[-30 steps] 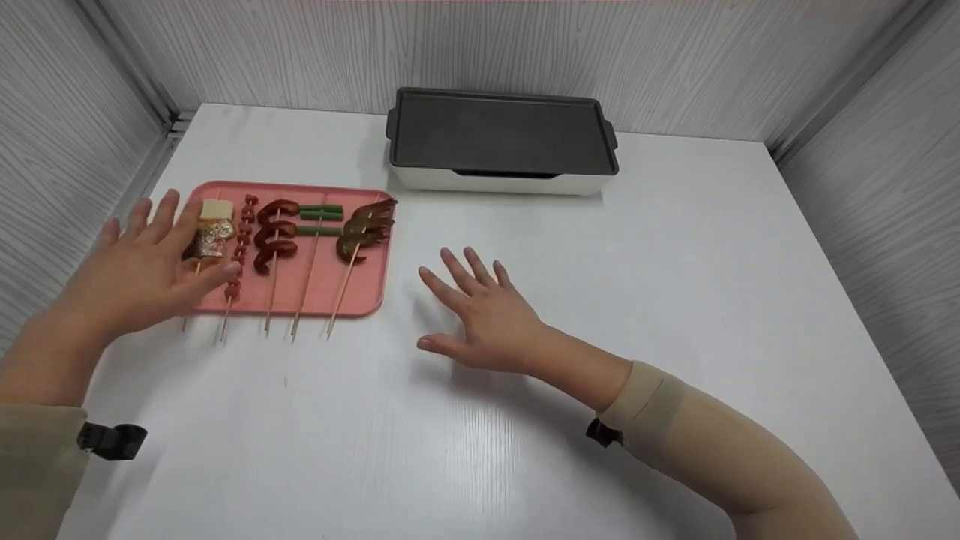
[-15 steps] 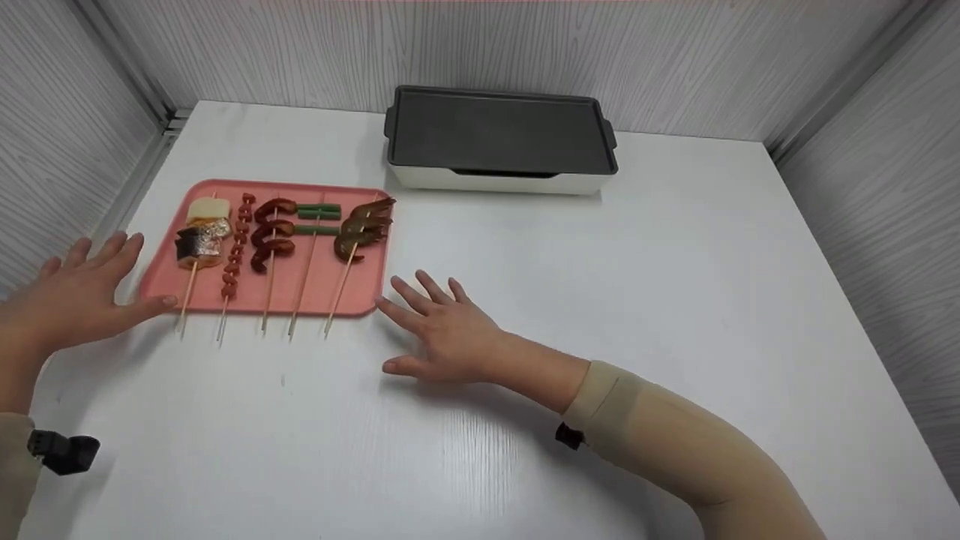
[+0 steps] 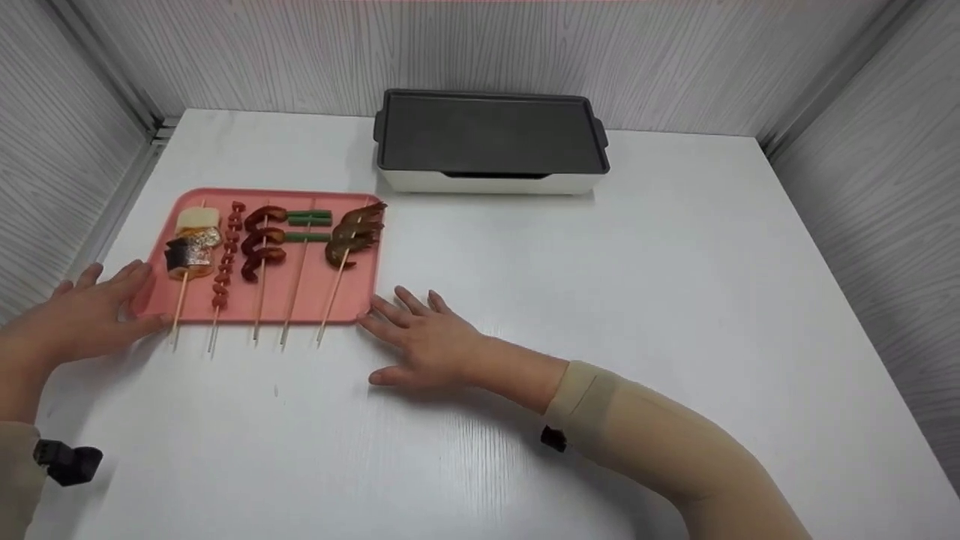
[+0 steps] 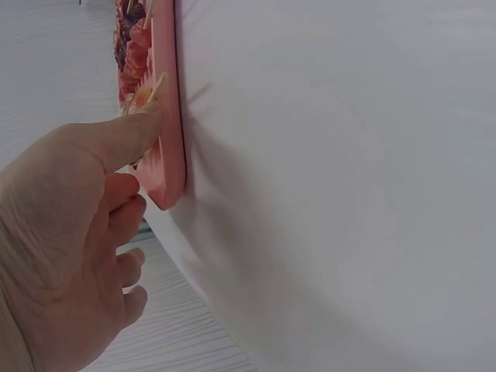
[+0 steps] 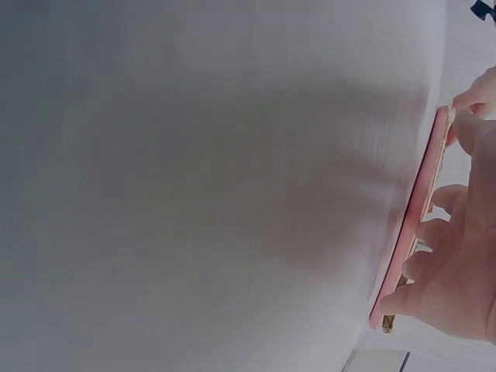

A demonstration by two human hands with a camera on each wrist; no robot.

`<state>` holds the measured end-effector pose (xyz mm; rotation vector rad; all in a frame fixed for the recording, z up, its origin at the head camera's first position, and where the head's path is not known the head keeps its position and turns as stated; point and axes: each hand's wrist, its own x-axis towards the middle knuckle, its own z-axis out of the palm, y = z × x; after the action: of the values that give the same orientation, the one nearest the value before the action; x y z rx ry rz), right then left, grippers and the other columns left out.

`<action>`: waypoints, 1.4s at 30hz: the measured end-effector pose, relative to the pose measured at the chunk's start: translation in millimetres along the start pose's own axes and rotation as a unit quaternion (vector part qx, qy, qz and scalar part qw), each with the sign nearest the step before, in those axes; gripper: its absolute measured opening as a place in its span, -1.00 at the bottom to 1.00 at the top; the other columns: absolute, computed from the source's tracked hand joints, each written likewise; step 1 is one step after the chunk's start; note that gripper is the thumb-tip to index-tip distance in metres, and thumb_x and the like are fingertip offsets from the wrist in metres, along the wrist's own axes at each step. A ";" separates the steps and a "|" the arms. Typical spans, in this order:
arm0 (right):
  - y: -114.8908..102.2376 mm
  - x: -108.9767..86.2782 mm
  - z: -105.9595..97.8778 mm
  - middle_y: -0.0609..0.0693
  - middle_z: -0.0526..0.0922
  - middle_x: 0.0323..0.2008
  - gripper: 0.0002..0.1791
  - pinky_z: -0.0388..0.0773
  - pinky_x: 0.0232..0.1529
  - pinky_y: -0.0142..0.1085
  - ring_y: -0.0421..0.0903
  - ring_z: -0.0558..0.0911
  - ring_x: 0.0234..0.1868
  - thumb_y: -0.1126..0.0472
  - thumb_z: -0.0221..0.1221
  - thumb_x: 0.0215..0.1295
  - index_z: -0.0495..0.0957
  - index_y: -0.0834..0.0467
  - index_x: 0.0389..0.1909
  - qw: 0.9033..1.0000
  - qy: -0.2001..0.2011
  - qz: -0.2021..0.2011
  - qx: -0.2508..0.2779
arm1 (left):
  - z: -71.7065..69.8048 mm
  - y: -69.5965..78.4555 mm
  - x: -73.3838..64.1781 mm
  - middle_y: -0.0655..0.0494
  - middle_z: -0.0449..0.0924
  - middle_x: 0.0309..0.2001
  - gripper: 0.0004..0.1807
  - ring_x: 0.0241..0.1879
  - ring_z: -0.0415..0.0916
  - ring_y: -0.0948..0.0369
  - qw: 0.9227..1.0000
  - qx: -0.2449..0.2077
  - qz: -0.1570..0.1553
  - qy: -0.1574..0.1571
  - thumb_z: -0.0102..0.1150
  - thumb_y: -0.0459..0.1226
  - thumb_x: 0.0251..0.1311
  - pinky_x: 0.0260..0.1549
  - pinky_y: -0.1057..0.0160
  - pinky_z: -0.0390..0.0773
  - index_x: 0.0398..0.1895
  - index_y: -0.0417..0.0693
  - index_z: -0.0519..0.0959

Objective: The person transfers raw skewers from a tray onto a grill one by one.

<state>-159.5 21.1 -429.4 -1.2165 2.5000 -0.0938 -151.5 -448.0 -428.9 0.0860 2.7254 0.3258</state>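
One pink tray (image 3: 310,300) lies on the left part of the white surface (image 3: 487,262), bearing five food skewers (image 3: 264,235) whose sticks jut past its near edge. My left hand (image 3: 90,322), fingers extended, meets its left end; my right hand (image 3: 431,341), fingers spread, its near right corner. One griddle (image 3: 491,135) stands beyond, by the wall (image 3: 300,52)

Pink tray (image 3: 358,289): smooth, plastic-looking. Griddle plate (image 3: 491,135): matt. Tabletop (image 3: 600,300): smooth, faintly glossy.
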 end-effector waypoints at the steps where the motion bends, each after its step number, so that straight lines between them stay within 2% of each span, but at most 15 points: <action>1: -0.2 0.1 0.1 -0.12 -0.24 0.73 -0.06 -0.19 0.65 0.21 0.06 -0.29 0.71 -0.49 -0.11 0.55 -0.19 -0.21 0.75 1.000 -0.001 -0.002 -0.001 | 0.4 -0.8 -0.1 -0.64 -0.17 0.54 0.19 0.51 -0.50 -0.59 1.000 -0.001 0.000 -0.001 0.01 0.34 0.48 0.35 -0.65 -0.39 0.62 -0.49 -0.17; 6: 0.2 -0.1 -0.8 -0.12 -0.21 0.73 -0.08 -0.16 0.65 0.23 0.07 -0.25 0.71 -0.48 -0.13 0.56 -0.14 -0.19 0.75 1.000 0.005 -0.007 -0.007 | 2.1 -4.3 2.1 -0.64 -0.12 0.54 0.15 0.50 -0.42 -0.61 1.000 0.008 0.009 -0.007 -0.04 0.34 0.51 0.31 -0.69 -0.29 0.63 -0.46 -0.15; 11: 0.8 -0.5 -3.8 -0.15 -0.14 0.73 -0.10 -0.14 0.64 0.25 0.07 -0.18 0.72 -0.46 -0.11 0.57 -0.08 -0.17 0.75 1.000 0.008 -0.001 -0.005 | 1.7 -3.6 3.4 -0.65 -0.14 0.53 0.17 0.51 -0.42 -0.60 1.000 0.011 0.000 -0.018 -0.10 0.38 0.50 0.26 -0.73 -0.17 0.65 -0.39 -0.22; 14: 0.6 -0.2 -5.6 -0.17 -0.12 0.72 -0.10 -0.15 0.64 0.25 0.05 -0.16 0.72 -0.46 -0.11 0.57 -0.09 -0.16 0.75 1.000 0.005 0.005 -0.005 | 1.9 -2.2 2.8 -0.65 -0.16 0.53 0.18 0.51 -0.44 -0.59 1.000 0.003 -0.006 -0.027 -0.11 0.40 0.49 0.25 -0.74 -0.17 0.66 -0.34 -0.27; 19: -0.9 1.9 -7.3 -0.16 -0.08 0.72 -0.09 -0.14 0.64 0.24 0.05 -0.13 0.72 -0.44 -0.10 0.58 -0.08 -0.10 0.75 1.000 0.003 0.009 -0.004 | 2.3 -2.3 3.0 -0.66 -0.19 0.54 0.20 0.51 -0.47 -0.59 0.999 -0.008 -0.005 -0.036 -0.11 0.40 0.49 0.27 -0.72 -0.21 0.65 -0.36 -0.30; 26: -0.5 5.8 -6.7 -0.16 -0.11 0.72 -0.09 -0.15 0.65 0.23 0.03 -0.20 0.72 -0.43 -0.12 0.59 -0.09 -0.10 0.75 1.000 0.003 0.011 -0.003 | 2.0 -3.6 5.1 -0.64 -0.26 0.55 0.18 0.52 -0.52 -0.58 0.999 -0.019 0.000 -0.042 -0.13 0.38 0.51 0.29 -0.70 -0.25 0.65 -0.37 -0.34; 38: -6.5 11.9 -8.8 -0.15 -0.06 0.72 -0.10 -0.11 0.63 0.26 0.05 -0.13 0.71 -0.42 -0.12 0.61 -0.07 -0.07 0.75 1.000 0.010 0.022 -0.007 | -7.3 -0.1 -3.4 -0.77 -0.14 0.47 0.16 0.49 -0.32 -0.63 0.999 -0.005 0.007 -0.035 -0.10 0.37 0.51 0.28 -0.70 -0.01 0.67 -0.35 -0.25; 42: -4.6 6.0 -10.3 -0.14 -0.04 0.72 -0.11 -0.13 0.63 0.28 0.05 -0.12 0.71 -0.40 -0.08 0.61 -0.05 -0.06 0.75 1.000 0.014 0.026 0.010 | -11.4 5.7 -6.5 -0.76 -0.10 0.47 0.09 0.47 -0.23 -0.65 0.999 0.008 0.030 -0.028 -0.08 0.31 0.55 0.29 -0.68 0.04 0.66 -0.39 -0.14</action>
<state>-163.0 12.5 -420.5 -1.1492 2.5455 -0.1231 -149.9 -445.6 -414.8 0.1780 2.6738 0.3132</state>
